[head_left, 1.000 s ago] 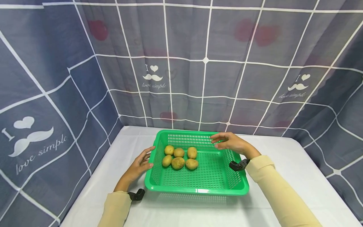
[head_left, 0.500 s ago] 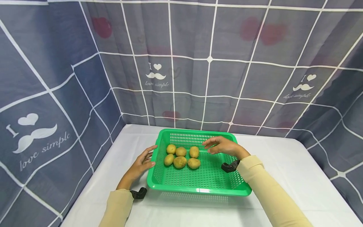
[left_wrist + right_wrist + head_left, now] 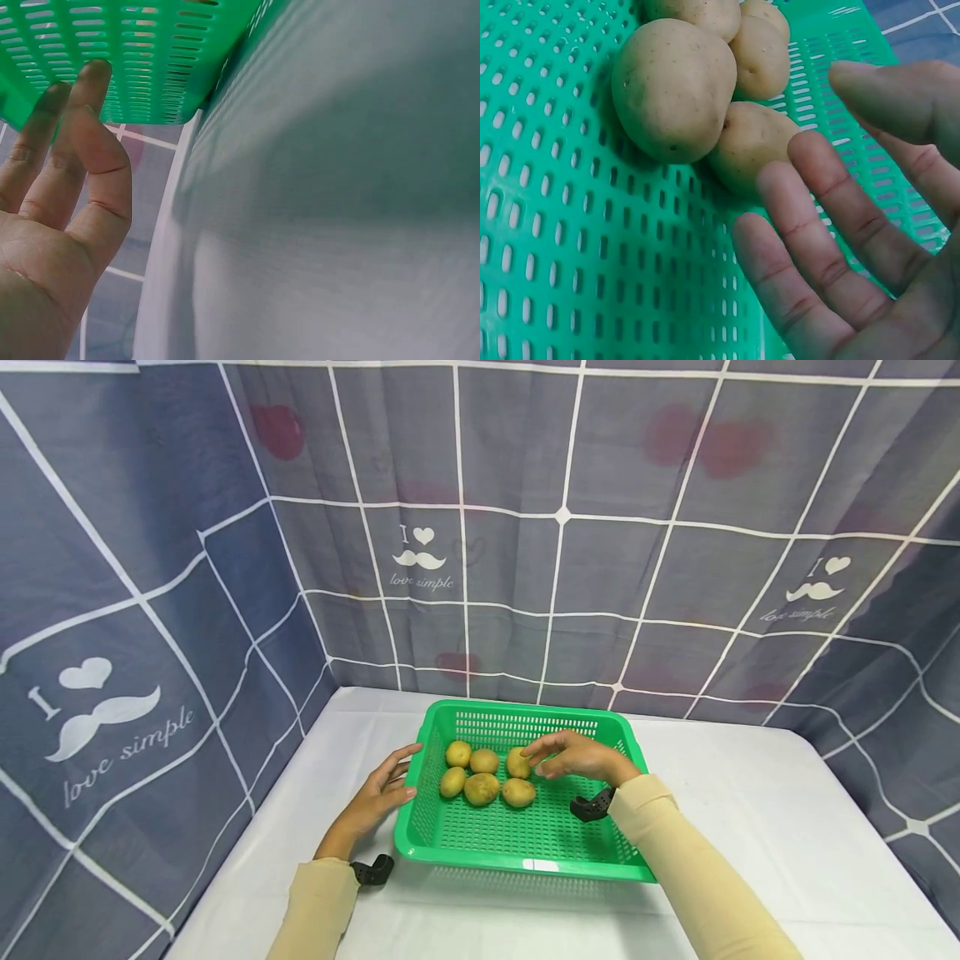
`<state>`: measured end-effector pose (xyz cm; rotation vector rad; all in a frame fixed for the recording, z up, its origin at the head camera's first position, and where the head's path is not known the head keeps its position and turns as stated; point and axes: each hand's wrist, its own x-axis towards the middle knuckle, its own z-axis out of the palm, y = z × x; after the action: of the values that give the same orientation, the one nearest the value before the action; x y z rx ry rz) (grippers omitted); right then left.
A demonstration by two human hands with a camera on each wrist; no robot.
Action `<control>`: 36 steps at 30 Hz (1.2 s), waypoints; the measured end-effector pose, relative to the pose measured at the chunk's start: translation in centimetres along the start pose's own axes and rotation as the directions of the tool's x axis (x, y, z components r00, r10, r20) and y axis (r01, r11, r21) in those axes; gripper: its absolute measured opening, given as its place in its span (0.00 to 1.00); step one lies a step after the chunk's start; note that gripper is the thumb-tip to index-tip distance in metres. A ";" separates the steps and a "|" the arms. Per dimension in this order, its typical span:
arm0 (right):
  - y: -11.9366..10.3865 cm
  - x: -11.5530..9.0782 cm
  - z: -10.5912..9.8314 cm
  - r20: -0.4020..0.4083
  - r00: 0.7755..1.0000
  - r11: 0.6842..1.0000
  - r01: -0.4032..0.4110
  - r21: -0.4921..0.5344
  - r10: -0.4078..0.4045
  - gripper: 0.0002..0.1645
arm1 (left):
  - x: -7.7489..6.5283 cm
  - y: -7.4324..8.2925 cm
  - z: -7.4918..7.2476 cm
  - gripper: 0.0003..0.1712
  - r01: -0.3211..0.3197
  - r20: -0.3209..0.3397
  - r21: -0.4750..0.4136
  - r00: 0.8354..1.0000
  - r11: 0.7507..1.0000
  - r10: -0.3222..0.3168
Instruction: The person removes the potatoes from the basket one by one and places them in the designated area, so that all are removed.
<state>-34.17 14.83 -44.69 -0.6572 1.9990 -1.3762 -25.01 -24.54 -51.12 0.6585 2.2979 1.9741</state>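
Observation:
Several yellow-brown potatoes lie in two short rows in the left half of a green perforated basket. My right hand is inside the basket, its fingers spread over the right end of the back row, partly covering the back-right potato. The right wrist view shows the fingertips close beside a potato, with nothing gripped; a larger potato sits nearer the camera. At the basket's left side, my left hand rests its loosely extended fingers against the rim. The left wrist view has its fingers by the perforated outer wall.
The basket stands on a white-covered table. Behind it and to both sides hangs a dark grey-blue curtain with white lines. Each wrist wears a black camera mount.
My right hand has moved left and slightly down, from above the basket's right side to the back-right potato. My left hand stays at the left rim. The head view has shifted slightly.

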 end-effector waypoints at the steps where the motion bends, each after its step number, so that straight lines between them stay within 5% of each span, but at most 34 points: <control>1: 0.0 0.1 0.1 0.007 1.000 1.000 -0.003 0.010 0.002 0.31 | 0.0 0.0 0.0 0.44 -0.001 0.000 0.000 1.000 1.000 0.001; 13: 0.7 0.8 1.2 0.054 0.992 0.993 -0.113 -0.021 0.114 0.27 | 0.4 -0.2 0.2 0.45 -0.017 0.012 -0.053 1.000 0.998 0.017; 22: 1.2 1.2 1.6 0.136 0.984 0.993 -0.112 -0.045 0.117 0.36 | 0.4 -0.3 0.1 0.45 -0.016 0.012 -0.058 1.000 0.998 0.017; 36: 1.3 1.6 2.2 0.110 0.988 0.955 -0.074 -0.287 0.109 0.36 | 0.4 -0.5 0.1 0.45 -0.033 0.017 -0.067 0.999 0.997 0.034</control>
<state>-33.75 12.82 -46.84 -0.7463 2.1149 -0.9785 -25.53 -24.36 -51.54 0.7115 2.2148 2.0399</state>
